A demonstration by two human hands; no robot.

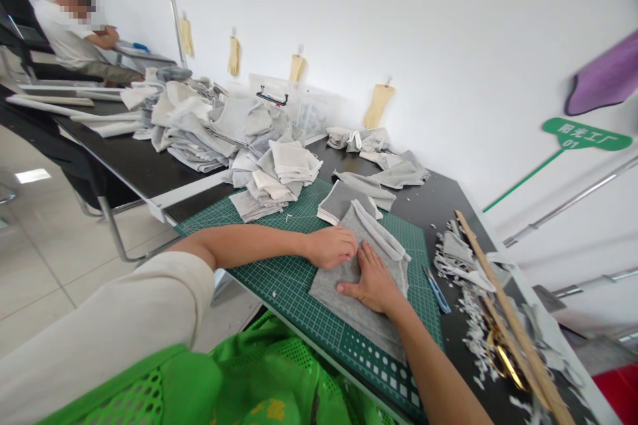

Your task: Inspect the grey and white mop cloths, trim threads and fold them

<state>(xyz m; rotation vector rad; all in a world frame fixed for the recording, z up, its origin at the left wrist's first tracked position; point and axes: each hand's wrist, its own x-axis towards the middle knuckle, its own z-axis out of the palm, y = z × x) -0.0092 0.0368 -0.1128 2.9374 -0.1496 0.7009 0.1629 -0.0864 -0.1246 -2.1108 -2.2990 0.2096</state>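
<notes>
A piece of grey knit fabric (pixel 331 285) lies spread on the green cutting mat (pixel 264 279), with a rolled or folded band along its far right edge. My right hand (pixel 373 279) rests flat on this fabric, fingers stretched out and thumb apart. Close beside it, my left hand (pixel 331 247) is closed, its fingers curled down at the fabric. What those fingertips pinch, if anything, is hidden. Just beyond the hands sits a small folded grey and white fabric stack (pixel 339 201). Blue-handled snips (pixel 438 293) lie at the mat's right edge.
Piles of grey and white cloth (pixel 194 123) cover the table's left and back, near a clear plastic box (pixel 304 109). On the right are scraps (pixel 473 325), wooden strips (pixel 498 285) and gold-coloured scissor handles (pixel 508 358). A seated person (pixel 74 33) works at the far left.
</notes>
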